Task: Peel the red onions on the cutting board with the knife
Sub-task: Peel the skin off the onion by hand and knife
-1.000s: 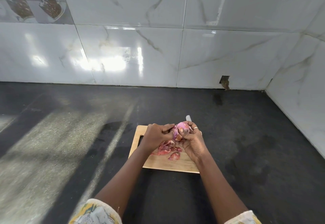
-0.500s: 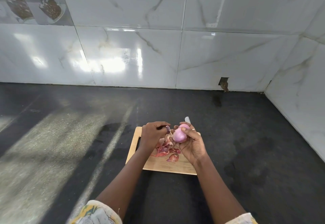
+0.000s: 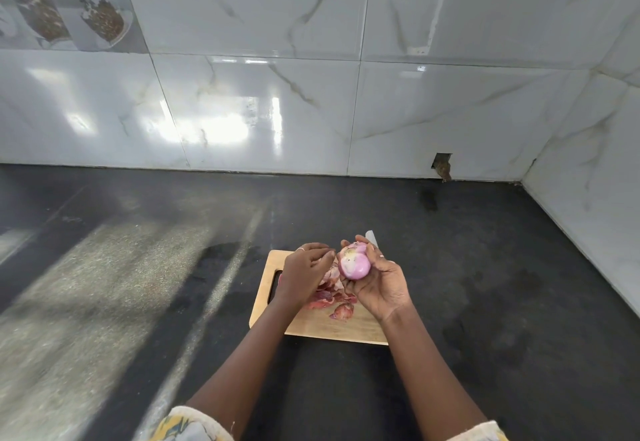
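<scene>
– White marble wall tiles (image 3: pixel 259 94) stand behind a black counter (image 3: pixel 138 267); at far left a picture tile is cut off by the frame edge. What can't you make out?
– Starting left: the left sleeve (image 3: pixel 187 425) is cropped at the bottom edge. The left hand (image 3: pixel 304 274) hovers over the left part of the cutting board (image 3: pixel 346 328), back up, fingers curled toward the onion. They are turned away from the camera, so I cannot tell whether the fingertips pinch a scrap of skin.
– And under it?
– That hand covers part of the pile of peels (image 3: pixel 332 298) lying on the board, and part of the board's handle slot.
– Where is the onion?
– The onion (image 3: pixel 354 262) is off the board, held above its far edge, just right of the left fingertips. It is pale pink and mostly bare. The right hand (image 3: pixel 381 285) cups it, palm toward the camera, thumb and fingers wrapped round it.
– The knife?
– Only the pale tip of the knife (image 3: pixel 372 237) pokes up behind the right fingers. The handle is hidden, and I cannot tell how it is held.
– Farther right?
– A small hole (image 3: pixel 442 163) in the wall at counter level; what sits in it is unclear.
</scene>
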A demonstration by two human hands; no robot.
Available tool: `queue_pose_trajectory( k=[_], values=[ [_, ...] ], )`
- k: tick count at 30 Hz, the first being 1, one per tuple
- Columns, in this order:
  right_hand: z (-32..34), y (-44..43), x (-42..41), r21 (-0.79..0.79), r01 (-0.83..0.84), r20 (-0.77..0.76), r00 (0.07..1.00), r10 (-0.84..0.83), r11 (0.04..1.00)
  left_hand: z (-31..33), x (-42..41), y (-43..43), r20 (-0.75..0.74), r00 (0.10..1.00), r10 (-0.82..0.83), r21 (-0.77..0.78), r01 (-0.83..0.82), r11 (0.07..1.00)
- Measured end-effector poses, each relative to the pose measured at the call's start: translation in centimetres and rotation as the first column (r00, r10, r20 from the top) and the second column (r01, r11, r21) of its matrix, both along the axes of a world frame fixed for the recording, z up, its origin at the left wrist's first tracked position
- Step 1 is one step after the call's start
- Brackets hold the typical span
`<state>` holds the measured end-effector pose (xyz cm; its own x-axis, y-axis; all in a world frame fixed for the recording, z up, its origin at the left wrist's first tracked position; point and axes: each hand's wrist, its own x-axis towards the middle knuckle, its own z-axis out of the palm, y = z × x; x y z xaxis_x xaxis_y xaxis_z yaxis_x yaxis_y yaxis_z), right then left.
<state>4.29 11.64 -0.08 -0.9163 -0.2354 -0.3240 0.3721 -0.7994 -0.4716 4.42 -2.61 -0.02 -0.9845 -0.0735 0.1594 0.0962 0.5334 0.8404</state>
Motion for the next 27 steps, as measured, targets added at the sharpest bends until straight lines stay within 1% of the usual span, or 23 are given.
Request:
queue_pose_trajectory(
  k=[2, 3, 5, 6, 7, 9, 11, 14, 15, 18, 20, 23, 25, 27],
  values=[
    [0.1, -0.2, 0.1, -0.016, 0.038, 0.01, 0.999, -0.038, 0.999, 0.5, 0.5, 0.2, -0.09, 0.996, -0.028, 0.135, 0.04, 0.99],
    [0.3, -0.3, 0.2, -0.011, 0.054, 0.016, 0.998, -0.054, 0.998, 0.6, 0.7, 0.2, -0.108, 0.992, -0.067, 0.166, 0.084, 0.983],
    [0.9, -0.5, 0.4, 0.007, 0.068, 0.046, 0.997, -0.068, 0.998, 0.3, 0.8, 0.3, -0.098, 0.985, -0.141, 0.145, 0.154, 0.977],
    [1.2, -0.6, 0.5, 0.03, 0.064, 0.066, 0.996, -0.066, 0.998, 0.1, 0.8, 0.3, -0.097, 0.984, -0.15, 0.113, 0.161, 0.981],
    [1.3, -0.6, 0.5, 0.067, 0.047, 0.078, 0.996, -0.053, 0.997, -0.2, 0.7, 0.3, -0.103, 0.985, -0.142, 0.09, 0.151, 0.984],
    [1.1, -0.6, 0.3, 0.157, -0.002, 0.101, 0.995, -0.014, 0.988, -0.3, 0.8, 0.3, -0.111, 0.988, -0.105, 0.103, 0.116, 0.988],
    [0.6, -0.4, 0.0, 0.241, -0.073, 0.118, 0.992, 0.045, 0.968, -0.2, 0.8, 0.3, -0.094, 0.993, -0.077, 0.157, 0.091, 0.983],
    [0.0, -0.3, -0.1, 0.404, -0.178, 0.117, 0.983, 0.142, 0.897, 0.1, 0.7, 0.3, -0.01, 0.998, -0.065, 0.338, 0.064, 0.939],
    [0.0, -0.3, -0.1, 0.419, -0.184, 0.109, 0.982, 0.152, 0.889, 0.2, 0.6, 0.3, 0.014, 0.998, -0.066, 0.383, 0.055, 0.922],
    [0.6, -0.4, 0.0, 0.395, -0.144, 0.046, 0.989, 0.137, 0.907, 0.4, 0.6, 0.3, 0.048, 0.995, -0.09, 0.457, 0.058, 0.888],
    [1.0, -0.3, 0.1, 0.386, -0.149, 0.019, 0.988, 0.154, 0.91, 0.4, 0.5, 0.3, 0.076, 0.991, -0.107, 0.511, 0.054, 0.858],
    [1.2, -0.2, 0.3, 0.392, -0.174, 0.034, 0.984, 0.175, 0.904, 0.4, 0.5, 0.2, 0.131, 0.983, -0.132, 0.581, 0.032, 0.813],
    [1.2, -0.3, 0.5, 0.39, -0.167, 0.053, 0.986, 0.159, 0.906, 0.4, 0.5, 0.3, 0.127, 0.983, -0.131, 0.561, 0.037, 0.827],
    [1.1, -0.4, 0.4, 0.387, -0.142, 0.056, 0.99, 0.13, 0.911, 0.5, 0.5, 0.3, 0.078, 0.99, -0.117, 0.447, 0.071, 0.892]
  ],
)
